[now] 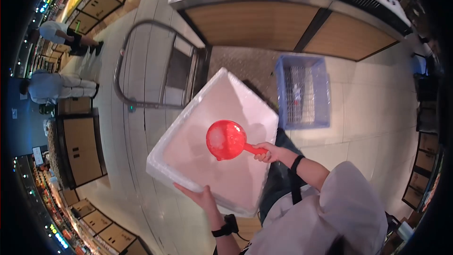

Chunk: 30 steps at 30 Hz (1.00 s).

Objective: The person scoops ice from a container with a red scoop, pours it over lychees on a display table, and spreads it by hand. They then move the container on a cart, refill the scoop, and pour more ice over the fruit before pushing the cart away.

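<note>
A red plastic dipper (226, 140) is in my right hand (268, 152), the fingers wrapped round its handle. Its round bowl hangs over the inside of a large white foam box (188, 108), and a pale whitish patch shows in the bowl. Pinkish-white light covers the box's smooth interior. My left hand (200, 197) lies against the box's near left edge, thumb and fingers spread apart. Black bands circle both wrists.
A blue plastic crate (326, 94) stands on the tiled floor to the right of the box. Beyond the box are a flat cart with a metal handle (118, 66) and a wood-panelled display counter (250, 23). Two people (61, 86) stand at the far left near cabinets.
</note>
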Motion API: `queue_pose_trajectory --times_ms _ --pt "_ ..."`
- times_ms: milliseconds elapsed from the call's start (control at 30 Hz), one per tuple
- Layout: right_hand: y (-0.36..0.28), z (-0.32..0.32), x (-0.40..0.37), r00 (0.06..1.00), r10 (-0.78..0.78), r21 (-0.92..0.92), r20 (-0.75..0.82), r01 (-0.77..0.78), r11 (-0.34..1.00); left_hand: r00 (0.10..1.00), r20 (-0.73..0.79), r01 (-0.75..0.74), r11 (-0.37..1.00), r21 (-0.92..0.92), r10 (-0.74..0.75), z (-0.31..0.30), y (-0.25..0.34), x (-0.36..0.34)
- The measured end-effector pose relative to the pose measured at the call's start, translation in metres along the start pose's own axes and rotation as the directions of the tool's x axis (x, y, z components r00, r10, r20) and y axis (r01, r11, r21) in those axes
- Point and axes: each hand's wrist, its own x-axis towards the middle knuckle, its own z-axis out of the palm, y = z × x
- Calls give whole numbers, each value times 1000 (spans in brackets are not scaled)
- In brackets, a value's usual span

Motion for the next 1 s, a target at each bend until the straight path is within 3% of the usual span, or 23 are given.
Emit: queue_pose_trajectory --times_ms 133,200,267,333,400,467,500,533,600,633,667,733,767,800,833,867,900,933,967,1000 --pt "-16 5 -83 985 -153 88 80 146 985 1000 -11 -23 990 -142 22 -13 5 38" --pt "-24 6 -119 974 -199 170 106 179 969 994 24 109 905 -411 -109 -17 20 67" --pt "-32 -3 -144 940 -214 272 265 140 952 1000 11 15 847 -532 -11 -19 10 101" --pt "-31 20 -177 903 -402 143 152 382 913 998 -9 44 881 -471 -54 -18 35 122" --pt "-37 30 -197 861 -486 152 152 466 872 996 -59 33 898 -439 -65 -15 62 134" --pt "-43 40 -218 802 -548 160 238 524 836 997 -28 53 874 -484 -76 0 91 134" --pt "-50 34 -224 782 -499 186 373 464 866 995 1 88 859 -505 -102 5 108 135" --pt "-55 41 -235 765 -519 182 382 488 854 997 15 75 852 -519 -79 6 140 122" --pt "-57 57 -253 717 -498 142 488 498 855 950 188 307 845 -437 -248 21 204 84" --pt "-61 65 -262 717 -546 111 432 559 822 982 88 191 854 -484 -169 40 172 89" --pt "-64 72 -274 712 -559 122 426 567 815 981 85 193 831 -522 -174 58 140 98" --pt "-63 96 -299 711 -582 34 394 622 782 969 169 247 692 -678 -180 114 52 132" --pt "-73 74 -297 737 -574 28 356 606 795 958 214 288 651 -702 -193 142 3 145" --pt "-72 77 -306 792 -555 184 253 524 831 948 278 316 596 -739 -158 154 -8 128" --pt "-77 64 -308 740 -591 103 321 593 798 989 75 144 749 -647 -125 186 -70 132" --pt "-75 76 -319 707 -579 85 405 602 794 999 13 49 925 -377 -47 209 -122 133" --pt "-70 81 -328 708 -629 66 322 645 761 976 -106 145 932 -331 -190 236 -146 130" --pt "-70 85 -335 698 -674 23 239 690 723 921 31 348 784 -513 -388 262 -197 144" --pt "-70 88 -338 719 -661 16 217 674 738 791 116 549 612 -570 -601 247 -100 122" --pt "-68 90 -341 708 -682 18 185 691 722 773 114 568 600 -564 -625 254 -100 121"
